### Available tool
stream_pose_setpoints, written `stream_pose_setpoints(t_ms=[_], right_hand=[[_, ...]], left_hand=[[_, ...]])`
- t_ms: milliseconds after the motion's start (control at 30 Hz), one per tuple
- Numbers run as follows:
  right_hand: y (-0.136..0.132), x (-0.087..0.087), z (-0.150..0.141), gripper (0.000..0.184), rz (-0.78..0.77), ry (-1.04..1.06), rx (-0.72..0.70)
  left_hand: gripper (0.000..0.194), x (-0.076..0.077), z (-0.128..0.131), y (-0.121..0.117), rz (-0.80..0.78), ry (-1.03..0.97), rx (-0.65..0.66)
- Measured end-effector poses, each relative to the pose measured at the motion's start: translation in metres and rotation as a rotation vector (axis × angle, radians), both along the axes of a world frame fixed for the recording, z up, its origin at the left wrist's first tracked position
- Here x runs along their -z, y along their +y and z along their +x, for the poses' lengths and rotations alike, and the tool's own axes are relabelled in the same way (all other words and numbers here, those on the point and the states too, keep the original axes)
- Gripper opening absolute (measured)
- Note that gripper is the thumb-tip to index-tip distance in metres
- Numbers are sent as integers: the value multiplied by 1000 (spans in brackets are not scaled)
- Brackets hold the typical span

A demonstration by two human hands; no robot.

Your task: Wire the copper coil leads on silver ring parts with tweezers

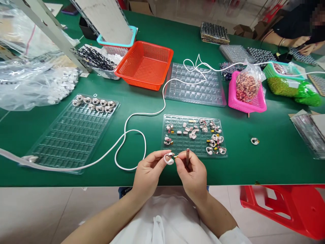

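1. The fingers (157,155) of our left hand (147,174) were closed on a small white earpiece (169,160), pinching it between thumb and fingertips; we had it over the near edge of the desk (142,101), around the middle of that edge.
2. Our right hand (194,176) was gripping too: its thumb and index finger met at the yellow tab (175,157) beside the earpiece, and a brown stick (188,157) stood up among its fingers.
3. Just beyond our hands lay a clear tray (177,147), with ringed parts (217,138) along its right edge, two more by its left edge and pale pieces (191,132) between.
4. Right of that tray, we had a single ring part (255,141) on the desk.
5. Towards the desk's left side, another tray (63,135) carried silvery cups (99,108) along its far edge; a white cable (142,114) crossed its near end.
6. Farther back stood a red basket (143,82) and, to the right, a pink basket (247,106) with bagged coppery parts (247,86).
7. At the far right corner, we saw a co-worker's hands (303,45).
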State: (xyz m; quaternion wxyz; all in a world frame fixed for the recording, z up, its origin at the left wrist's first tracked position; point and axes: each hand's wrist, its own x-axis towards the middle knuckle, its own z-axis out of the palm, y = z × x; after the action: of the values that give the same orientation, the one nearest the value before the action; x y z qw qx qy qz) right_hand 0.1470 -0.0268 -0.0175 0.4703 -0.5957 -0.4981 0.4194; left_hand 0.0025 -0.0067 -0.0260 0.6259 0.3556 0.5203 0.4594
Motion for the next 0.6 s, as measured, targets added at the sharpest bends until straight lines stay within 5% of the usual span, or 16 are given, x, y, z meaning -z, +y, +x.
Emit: stream_pose_setpoints(t_ms=[600], right_hand=[[3,0,-1,6,144,-27,-107]], left_hand=[[24,5,-1,1,-32,-56,48]])
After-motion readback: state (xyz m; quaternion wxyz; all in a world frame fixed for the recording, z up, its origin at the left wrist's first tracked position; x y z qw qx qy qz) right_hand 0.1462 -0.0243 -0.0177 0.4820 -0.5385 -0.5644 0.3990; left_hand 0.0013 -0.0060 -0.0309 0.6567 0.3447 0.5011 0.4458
